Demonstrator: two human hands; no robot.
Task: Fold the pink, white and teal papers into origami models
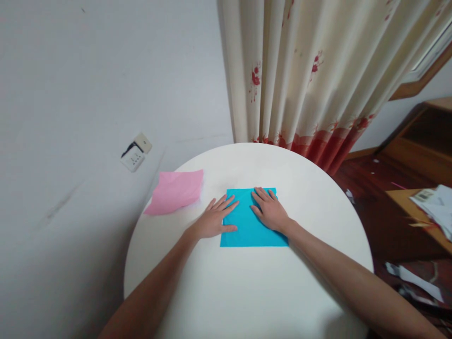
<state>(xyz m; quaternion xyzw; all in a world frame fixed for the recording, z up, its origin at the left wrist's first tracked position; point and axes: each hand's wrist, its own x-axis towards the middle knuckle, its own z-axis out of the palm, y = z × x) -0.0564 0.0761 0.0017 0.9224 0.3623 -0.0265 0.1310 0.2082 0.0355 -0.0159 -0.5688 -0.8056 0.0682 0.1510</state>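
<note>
A square sheet of blue paper (249, 226) lies flat near the middle of a round white table (247, 287). My left hand (215, 219) rests palm down on the sheet's left edge, fingers spread and partly on the table. My right hand (270, 209) presses flat on the sheet's upper right part, fingers apart. Neither hand grips anything.
A pink sheet of paper (176, 190) lies at the table's far left edge, overhanging slightly. A cream curtain with red print (303, 75) hangs behind the table. A wall socket (134, 157) sits low on the left wall. Wooden furniture with papers (431, 207) stands at right.
</note>
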